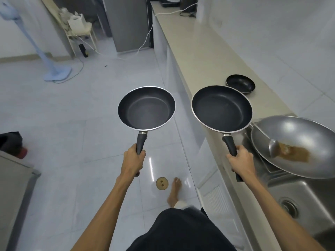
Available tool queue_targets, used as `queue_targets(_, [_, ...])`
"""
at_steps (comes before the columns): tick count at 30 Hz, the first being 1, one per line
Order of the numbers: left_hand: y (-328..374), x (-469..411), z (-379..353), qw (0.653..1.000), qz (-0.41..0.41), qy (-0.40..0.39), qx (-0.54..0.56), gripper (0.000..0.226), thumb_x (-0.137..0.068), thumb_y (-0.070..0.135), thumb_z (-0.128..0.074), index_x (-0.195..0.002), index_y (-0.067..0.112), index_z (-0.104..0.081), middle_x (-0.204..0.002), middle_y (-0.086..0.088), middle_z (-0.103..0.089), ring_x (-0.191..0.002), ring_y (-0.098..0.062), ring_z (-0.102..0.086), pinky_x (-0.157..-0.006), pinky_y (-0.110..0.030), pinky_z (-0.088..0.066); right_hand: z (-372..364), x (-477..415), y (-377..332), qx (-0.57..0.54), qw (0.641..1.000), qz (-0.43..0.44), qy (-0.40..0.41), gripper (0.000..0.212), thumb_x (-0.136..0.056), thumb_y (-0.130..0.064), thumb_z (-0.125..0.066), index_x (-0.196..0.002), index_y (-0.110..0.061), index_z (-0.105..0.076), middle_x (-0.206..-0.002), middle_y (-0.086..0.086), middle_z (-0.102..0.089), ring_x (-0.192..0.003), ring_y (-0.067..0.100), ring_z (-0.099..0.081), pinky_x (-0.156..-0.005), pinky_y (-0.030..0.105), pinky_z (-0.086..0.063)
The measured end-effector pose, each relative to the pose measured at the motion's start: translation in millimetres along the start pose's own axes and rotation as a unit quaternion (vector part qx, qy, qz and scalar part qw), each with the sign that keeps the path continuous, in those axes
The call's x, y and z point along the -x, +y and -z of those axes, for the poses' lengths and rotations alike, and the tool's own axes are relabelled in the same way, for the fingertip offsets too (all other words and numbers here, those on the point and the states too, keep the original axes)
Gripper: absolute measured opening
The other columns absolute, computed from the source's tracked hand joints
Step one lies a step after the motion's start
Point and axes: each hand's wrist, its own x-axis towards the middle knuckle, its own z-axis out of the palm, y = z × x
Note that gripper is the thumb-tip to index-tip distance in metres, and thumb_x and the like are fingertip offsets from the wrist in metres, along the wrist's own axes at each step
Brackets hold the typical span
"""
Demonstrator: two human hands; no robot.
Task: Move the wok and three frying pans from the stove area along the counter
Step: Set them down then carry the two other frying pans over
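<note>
1 small pan (240,83) already sits far along the tabletop (208,57). Left hand (133,158) and right hand (240,159) each grip 1 frying pan (146,108) (221,108) mid-carry; the wok (297,142) waits near right.

Two black pans (146,108) (221,108) held level; wok (297,142) stoveside.

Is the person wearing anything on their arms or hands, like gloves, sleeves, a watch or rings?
No. The left hand and right hand are bare, with no gloves, and both forearms are uncovered all the way to the bottom of the picture, so no sleeves show. I see no watch, bracelet or ring. Lower down there is dark clothing, and one bare foot on the floor.
</note>
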Motion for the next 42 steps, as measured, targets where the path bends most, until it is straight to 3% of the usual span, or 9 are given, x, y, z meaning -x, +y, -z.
queue_targets(7, [47,-138,-8,1.0,0.009,0.0,0.016,0.007,-0.094,0.016,-0.053,-0.09,0.015,-0.057,-0.066,-0.007,-0.051,-0.043,-0.018,-0.044,-0.034,-0.024,-0.043,-38,-134,-60,0.016,1.0,0.015,-0.002,0.019,-0.076,-0.017,-0.064,-0.095,-0.018,-0.062,-0.058,0.001,-0.064,-0.035,0.01,-0.059,-0.04,0.023,-0.04])
queue_targets(12, [84,-235,-13,1.0,0.004,0.004,0.011,0.008,-0.091,0.019,-0.052,-0.084,0.015,-0.053,-0.065,-0.006,-0.05,-0.038,-0.016,-0.042,-0.033,-0.025,-0.041,-61,-226,-108,-0.014,0.999,0.027,-0.014,0.018,-0.078,-0.014,-0.063,-0.095,-0.016,-0.059,-0.056,0.008,-0.064,-0.041,0.024,-0.063,-0.045,0.031,-0.048])
queue_targets(18, [106,-314,-19,1.0,0.012,-0.004,-0.01,0.006,-0.091,0.021,-0.052,-0.085,0.019,-0.054,-0.067,-0.008,-0.052,-0.038,-0.017,-0.043,-0.034,-0.027,-0.043,-80,-297,-142,-0.004,1.0,0.018,-0.008,0.018,-0.079,-0.015,-0.063,-0.096,-0.011,-0.059,-0.061,0.007,-0.064,-0.034,0.012,-0.06,-0.029,0.018,-0.036])
queue_targets(21, [116,-355,-22,1.0,0.01,-0.009,-0.022,0.006,-0.092,0.02,-0.053,-0.085,0.02,-0.054,-0.068,-0.009,-0.054,-0.041,-0.02,-0.046,-0.033,-0.027,-0.044,-92,-329,-159,0.007,1.0,-0.01,-0.016,0.018,-0.08,-0.017,-0.062,-0.097,-0.012,-0.057,-0.069,0.009,-0.065,-0.038,0.017,-0.061,-0.029,0.016,-0.035])
queue_targets(28, [143,-476,-29,0.999,-0.011,-0.04,-0.03,0.004,-0.094,0.019,-0.054,-0.092,0.017,-0.057,-0.067,-0.01,-0.053,-0.043,-0.02,-0.048,-0.034,-0.028,-0.047,-135,-408,-209,-0.012,0.999,-0.052,0.002,0.017,-0.08,-0.018,-0.064,-0.093,-0.01,-0.057,-0.071,0.01,-0.064,-0.047,0.024,-0.065,-0.037,0.025,-0.044])
queue_targets(36, [184,-652,-1,0.993,-0.035,-0.105,-0.052,0.004,-0.095,0.018,-0.055,-0.093,0.016,-0.058,-0.065,-0.009,-0.051,-0.04,-0.018,-0.044,-0.034,-0.024,-0.042,-186,-490,-284,-0.038,0.99,-0.128,0.052,0.015,-0.081,-0.019,-0.065,-0.092,-0.016,-0.056,-0.071,0.008,-0.065,-0.044,0.02,-0.064,-0.031,0.019,-0.039])
queue_targets(42, [211,-751,9,0.988,-0.05,-0.131,-0.066,0.008,-0.094,0.018,-0.053,-0.089,0.013,-0.056,-0.064,-0.009,-0.049,-0.041,-0.019,-0.044,-0.035,-0.026,-0.042,-221,-525,-320,-0.072,0.979,-0.168,0.088,0.021,-0.085,-0.015,-0.065,-0.101,-0.016,-0.053,-0.076,0.008,-0.065,-0.05,0.023,-0.067,-0.038,0.028,-0.05])
